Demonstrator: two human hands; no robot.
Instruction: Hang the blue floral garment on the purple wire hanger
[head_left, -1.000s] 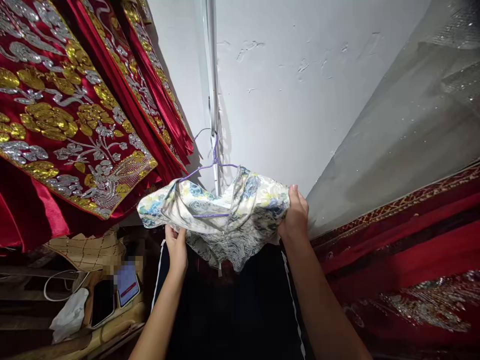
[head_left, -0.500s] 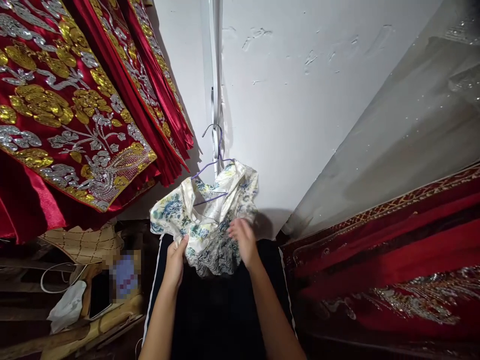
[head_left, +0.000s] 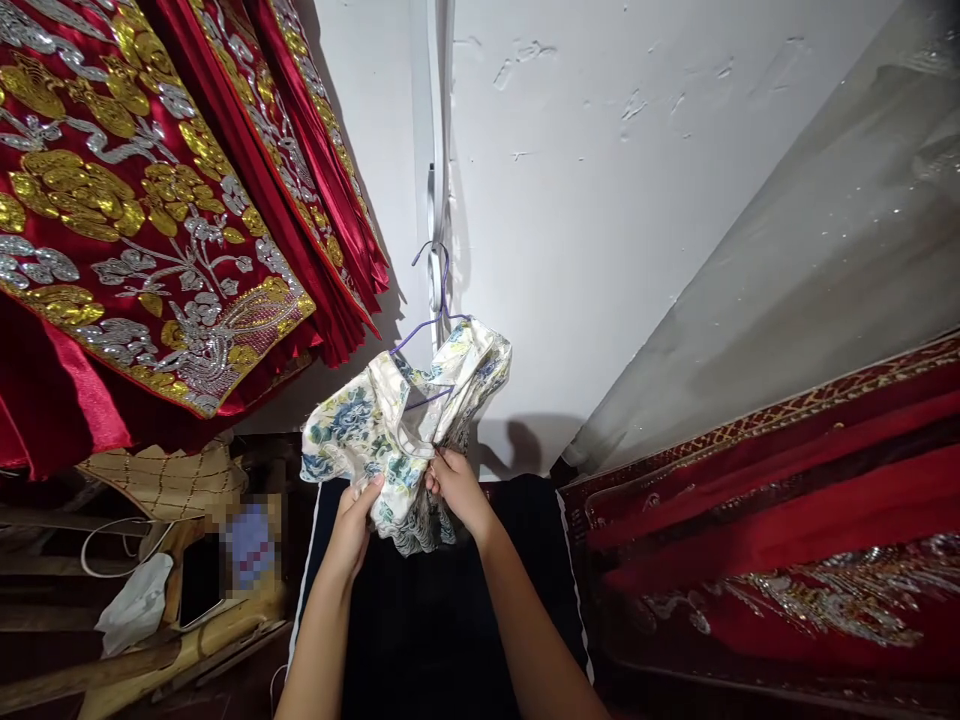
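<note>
A white blouse with blue and green flowers (head_left: 347, 422) hangs on a purple wire hanger (head_left: 418, 333) in the middle of the head view. The hanger's hook is at a white strip on the wall. My left hand (head_left: 355, 520) pinches the blouse's front at the lower left, thumb on top. Closed on the cloth just below the neckline, my right hand (head_left: 454, 486) is a little to the right of my left hand. Ruffled grey-looking cloth shows beneath both hands.
Red garments with gold and silver sequins (head_left: 82, 195) hang at the upper left. On the right are a sheer pale cloth (head_left: 787, 270) and red embroidered fabric (head_left: 810, 520). A wooden chair (head_left: 217, 640) at lower left holds a phone and white tissue.
My right hand has moved left from the blouse's right side and closed on the cloth below the neckline. The blouse's right side is drawn inward. My left hand keeps its hold.
</note>
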